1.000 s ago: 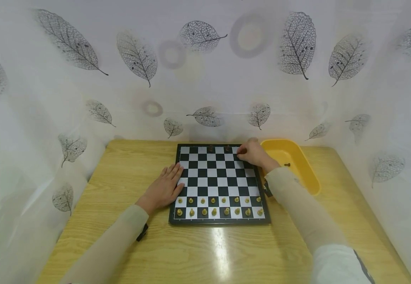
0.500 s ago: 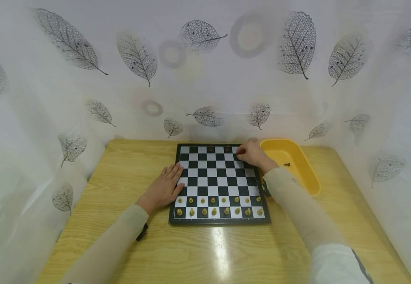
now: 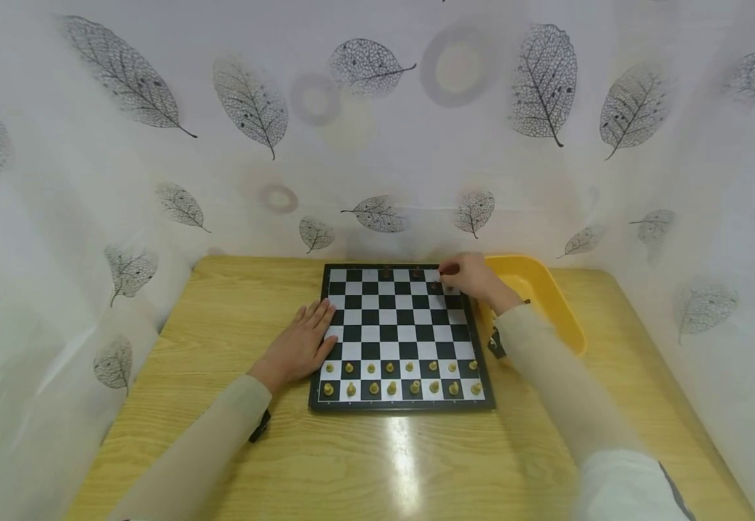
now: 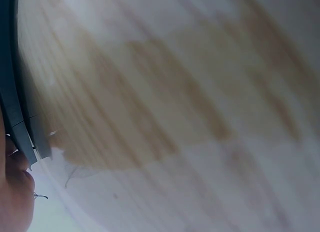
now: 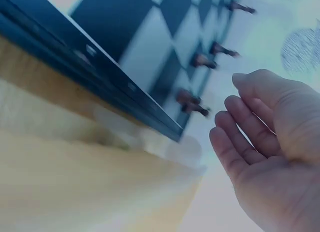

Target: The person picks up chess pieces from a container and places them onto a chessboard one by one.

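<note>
A black-and-white chessboard [image 3: 387,316] lies on the wooden table. My left hand [image 3: 295,347] rests flat on its left edge; in the left wrist view part of that hand [image 4: 17,202] shows by the board's dark side [image 4: 10,86]. My right hand [image 3: 473,278] is over the far right corner. In the right wrist view the right hand [image 5: 280,137] has relaxed, slightly bent fingers, and no piece shows in it. Beside it several dark pieces stand on the board, one [image 5: 196,109] at the corner. Yellow pieces [image 3: 391,388] fill the two near rows.
A yellow tray [image 3: 562,311] sits right of the board, partly behind my right forearm, with a dark piece [image 3: 526,301] at the sleeve's edge. Behind the table [image 3: 253,289] and at both sides hangs a pale sheet [image 3: 377,159] with leaf prints.
My right hand has shifted slightly right, and its fingers have come off the board. Dark pieces in the second far row, hidden before, now show below it. My left hand has stayed still.
</note>
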{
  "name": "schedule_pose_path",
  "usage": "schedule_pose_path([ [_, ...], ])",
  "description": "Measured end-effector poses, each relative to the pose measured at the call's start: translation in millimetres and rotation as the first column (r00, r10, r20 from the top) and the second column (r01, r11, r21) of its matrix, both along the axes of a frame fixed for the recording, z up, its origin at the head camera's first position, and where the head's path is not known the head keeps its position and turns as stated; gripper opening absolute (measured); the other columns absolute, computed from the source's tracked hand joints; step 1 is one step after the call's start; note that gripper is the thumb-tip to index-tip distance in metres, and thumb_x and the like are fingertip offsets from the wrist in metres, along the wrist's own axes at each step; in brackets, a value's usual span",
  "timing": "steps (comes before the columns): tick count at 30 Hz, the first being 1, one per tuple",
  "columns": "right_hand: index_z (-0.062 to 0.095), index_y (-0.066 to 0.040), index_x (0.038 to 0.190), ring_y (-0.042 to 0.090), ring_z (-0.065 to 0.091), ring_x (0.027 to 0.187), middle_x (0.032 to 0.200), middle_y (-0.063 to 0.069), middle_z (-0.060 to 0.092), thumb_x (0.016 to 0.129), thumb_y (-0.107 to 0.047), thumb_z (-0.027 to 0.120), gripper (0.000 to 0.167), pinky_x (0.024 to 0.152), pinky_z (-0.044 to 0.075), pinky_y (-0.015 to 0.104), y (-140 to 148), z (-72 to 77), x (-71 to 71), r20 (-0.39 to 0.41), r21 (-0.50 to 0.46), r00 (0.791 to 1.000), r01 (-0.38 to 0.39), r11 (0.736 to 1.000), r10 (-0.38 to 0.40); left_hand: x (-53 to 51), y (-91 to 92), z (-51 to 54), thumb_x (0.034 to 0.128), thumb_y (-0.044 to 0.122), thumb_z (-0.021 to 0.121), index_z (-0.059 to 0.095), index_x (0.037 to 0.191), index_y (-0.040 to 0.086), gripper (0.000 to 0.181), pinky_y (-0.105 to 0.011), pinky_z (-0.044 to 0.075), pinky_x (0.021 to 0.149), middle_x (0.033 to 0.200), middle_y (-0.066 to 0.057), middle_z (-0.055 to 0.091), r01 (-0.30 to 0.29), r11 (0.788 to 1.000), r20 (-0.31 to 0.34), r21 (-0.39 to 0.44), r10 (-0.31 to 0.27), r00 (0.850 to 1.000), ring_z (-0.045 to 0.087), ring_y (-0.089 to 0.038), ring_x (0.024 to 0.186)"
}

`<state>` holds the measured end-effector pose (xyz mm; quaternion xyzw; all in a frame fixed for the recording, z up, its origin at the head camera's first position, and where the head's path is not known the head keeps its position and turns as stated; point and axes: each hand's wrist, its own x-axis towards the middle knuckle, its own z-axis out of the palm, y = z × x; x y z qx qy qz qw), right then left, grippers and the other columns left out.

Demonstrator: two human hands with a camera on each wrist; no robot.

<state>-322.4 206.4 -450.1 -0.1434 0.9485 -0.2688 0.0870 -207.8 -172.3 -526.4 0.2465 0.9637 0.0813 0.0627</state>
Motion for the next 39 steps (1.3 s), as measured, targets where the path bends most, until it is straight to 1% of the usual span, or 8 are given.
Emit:
schedule_pose_path([
  [5,0.072,0.002,0.129,0.036,0.068,0.109,0.126,0.023,0.073,0.102,-0.018,0.068,0.034,0.094,0.06,0.048,23.5,20.7,7.6,-0.008,-0.08,0.998,0.057,0.995,-0.058,0.5,0.1,-0.1,0.1138,0.043,0.034,0.022,0.167,0.001,0.069,-0.054,0.014,0.134,0.177,-0.017,0.014,0.001,1.0,-0.005,0.012,-0.001,1.0,0.015,-0.037,0.165],
  [9,0.073,0.001,0.128,0.036,0.069,0.109,0.125,0.023,0.073,0.103,-0.02,0.068,0.033,0.095,0.06,0.049,49.6,24.2,13.7,-0.002,-0.129,0.996,0.084,0.988,-0.085,1.1,-0.2,0.1,0.1138,0.043,0.035,0.023,0.166,0.0,0.069,-0.054,0.014,0.134,0.176,-0.017,0.015,0.001,1.0,-0.012,0.017,-0.001,1.0,0.015,-0.037,0.164],
  [13,0.072,0.002,0.126,0.039,0.069,0.115,0.126,0.024,0.073,0.103,-0.022,0.069,0.033,0.1,0.058,0.05,74.8,19.3,20.8,0.015,-0.144,0.993,0.12,0.982,-0.119,1.3,-0.7,1.9,0.1138,0.042,0.035,0.023,0.166,-0.001,0.069,-0.055,0.015,0.134,0.176,-0.018,0.015,0.004,1.0,-0.011,0.014,-0.004,1.0,0.016,-0.038,0.164],
  [17,0.072,0.0,0.128,0.039,0.069,0.115,0.128,0.024,0.073,0.103,-0.026,0.069,0.036,0.093,0.061,0.047,94.5,10.7,27.5,0.05,-0.121,0.987,0.155,0.98,-0.15,1.2,-1.3,2.7,0.1139,0.043,0.035,0.023,0.166,0.0,0.069,-0.055,0.015,0.134,0.176,-0.018,0.015,0.003,1.0,-0.005,0.011,-0.003,1.0,0.016,-0.038,0.164],
  [22,0.073,0.002,0.126,0.027,0.068,0.097,0.124,0.025,0.074,0.103,-0.024,0.07,0.035,0.076,0.062,0.034,110.0,-1.8,29.4,0.08,-0.091,0.986,0.15,0.984,-0.143,0.4,-1.6,2.0,0.1141,0.044,0.034,0.022,0.167,0.001,0.069,-0.055,0.015,0.134,0.176,-0.017,0.015,0.006,1.0,-0.005,0.008,-0.006,1.0,0.015,-0.037,0.164],
  [25,0.075,0.004,0.119,0.022,0.066,0.09,0.116,0.024,0.077,0.102,-0.02,0.071,0.029,0.074,0.056,0.026,115.0,-9.8,29.1,0.056,-0.054,0.991,0.124,0.991,-0.121,1.0,-1.2,2.0,0.114,0.043,0.034,0.022,0.166,0.0,0.069,-0.055,0.015,0.134,0.176,-0.018,0.015,0.01,1.0,-0.004,0.015,-0.01,1.0,0.016,-0.038,0.164],
  [34,0.077,0.002,0.116,0.028,0.068,0.097,0.114,0.02,0.078,0.102,-0.023,0.069,0.03,0.09,0.058,0.043,117.4,-23.6,31.5,0.123,0.051,0.984,0.122,0.991,-0.127,1.6,-1.1,1.2,0.114,0.043,0.035,0.022,0.166,0.0,0.069,-0.055,0.014,0.134,0.176,-0.018,0.015,0.005,1.0,-0.006,0.022,-0.005,1.0,0.015,-0.038,0.164],
  [39,0.077,0.003,0.117,0.027,0.067,0.093,0.111,0.02,0.078,0.103,-0.027,0.068,0.034,0.085,0.058,0.038,112.2,-28.3,33.6,0.129,0.065,0.98,0.142,0.988,-0.15,2.3,-1.0,3.3,0.1138,0.042,0.036,0.023,0.166,-0.001,0.069,-0.056,0.015,0.134,0.176,-0.019,0.016,0.005,1.0,-0.007,0.03,-0.005,1.0,0.016,-0.039,0.164],
])
